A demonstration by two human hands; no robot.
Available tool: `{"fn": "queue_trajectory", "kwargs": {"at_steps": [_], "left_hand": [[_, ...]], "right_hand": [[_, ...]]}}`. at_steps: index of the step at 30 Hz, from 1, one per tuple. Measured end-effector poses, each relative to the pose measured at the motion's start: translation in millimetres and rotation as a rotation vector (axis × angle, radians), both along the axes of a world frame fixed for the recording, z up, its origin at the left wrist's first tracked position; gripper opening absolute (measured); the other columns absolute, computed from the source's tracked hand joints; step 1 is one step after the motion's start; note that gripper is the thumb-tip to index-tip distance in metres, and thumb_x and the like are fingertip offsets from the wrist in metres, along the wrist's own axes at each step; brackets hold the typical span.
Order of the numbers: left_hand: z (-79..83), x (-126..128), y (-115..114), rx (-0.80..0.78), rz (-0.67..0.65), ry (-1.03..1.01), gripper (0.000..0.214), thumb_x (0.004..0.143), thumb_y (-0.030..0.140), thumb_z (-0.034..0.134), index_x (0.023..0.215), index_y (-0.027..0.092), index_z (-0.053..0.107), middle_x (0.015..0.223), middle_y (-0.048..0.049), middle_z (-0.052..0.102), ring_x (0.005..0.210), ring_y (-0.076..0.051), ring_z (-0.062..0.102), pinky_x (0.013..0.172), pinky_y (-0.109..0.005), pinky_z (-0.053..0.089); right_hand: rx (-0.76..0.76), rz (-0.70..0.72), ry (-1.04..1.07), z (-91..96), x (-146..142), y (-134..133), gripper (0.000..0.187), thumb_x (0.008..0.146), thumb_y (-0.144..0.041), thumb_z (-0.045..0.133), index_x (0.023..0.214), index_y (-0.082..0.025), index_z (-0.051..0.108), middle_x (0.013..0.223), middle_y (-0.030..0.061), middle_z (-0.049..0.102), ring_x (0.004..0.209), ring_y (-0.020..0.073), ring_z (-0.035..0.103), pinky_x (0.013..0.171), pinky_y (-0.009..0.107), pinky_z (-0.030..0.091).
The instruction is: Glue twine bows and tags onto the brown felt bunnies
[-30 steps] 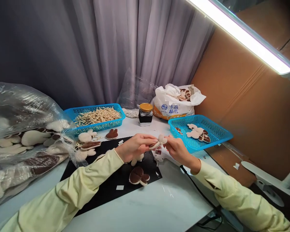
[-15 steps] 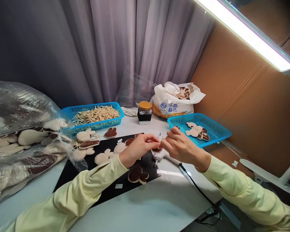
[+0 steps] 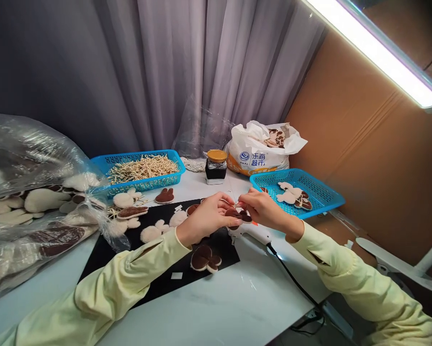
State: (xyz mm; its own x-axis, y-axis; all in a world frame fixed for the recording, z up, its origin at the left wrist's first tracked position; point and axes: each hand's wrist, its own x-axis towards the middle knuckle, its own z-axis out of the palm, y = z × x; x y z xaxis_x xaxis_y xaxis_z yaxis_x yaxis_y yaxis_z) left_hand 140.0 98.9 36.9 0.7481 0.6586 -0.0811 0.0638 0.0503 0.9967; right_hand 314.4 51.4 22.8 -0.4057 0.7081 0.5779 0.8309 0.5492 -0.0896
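Note:
A brown bunny-head plush piece (image 3: 233,216) is gripped by its edge between the thumb and fingers of my left hand (image 3: 210,214). My right hand (image 3: 261,206) is closed in a pinch at the piece's upper side; a thin pale bit shows between the hands, too small to name surely. Just beneath them lies a white glue gun (image 3: 253,234) with a black cable. On the black mat (image 3: 158,276) below rest a brown bunny piece (image 3: 203,258) and several cream ones (image 3: 153,234).
A blue basket (image 3: 172,180) of pale cords stands at the back left, and another blue basket (image 3: 327,202) with bunny pieces at the right. A jar (image 3: 216,170), a white shopping bag (image 3: 259,156) and a clear bag (image 3: 39,158) of plush pieces surround the work area.
My right hand has turned and lowered slightly, its fingers now at the piece's upper side. The brown bunny piece, mostly hidden before, now shows between my hands.

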Motion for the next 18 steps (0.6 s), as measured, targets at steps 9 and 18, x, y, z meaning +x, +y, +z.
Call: {"fn": "queue_trajectory", "kwargs": {"at_steps": [9, 18], "left_hand": [[3.8, -3, -1, -0.072, -0.071, -0.045, 0.031, 0.062, 0.010, 0.074, 0.084, 0.016, 0.052, 0.080, -0.0018, 0.065, 0.085, -0.017, 0.063, 0.076, -0.029, 0.045], [-0.2, -4, 7, -0.372, -0.099, -0.131, 0.023, 0.067, 0.003, 0.067, 0.085, 0.013, 0.057, 0.084, -0.0037, 0.065, 0.074, -0.011, 0.061, 0.069, -0.022, 0.044]], "right_hand": [[-0.184, 0.005, 0.158, -0.7, 3, -5, 0.029, 0.088, -0.015, 0.035, 0.060, -0.019, 0.041, 0.051, 0.0002, 0.053, 0.051, 0.0118, 0.040, 0.054, 0.024, 0.031], [-0.282, 0.019, 0.301, -15.7, -7, -9, 0.044, 0.096, -0.035, 0.020, 0.064, -0.018, 0.045, 0.050, -0.0037, 0.046, 0.043, 0.0081, 0.042, 0.041, 0.019, 0.033]]}}
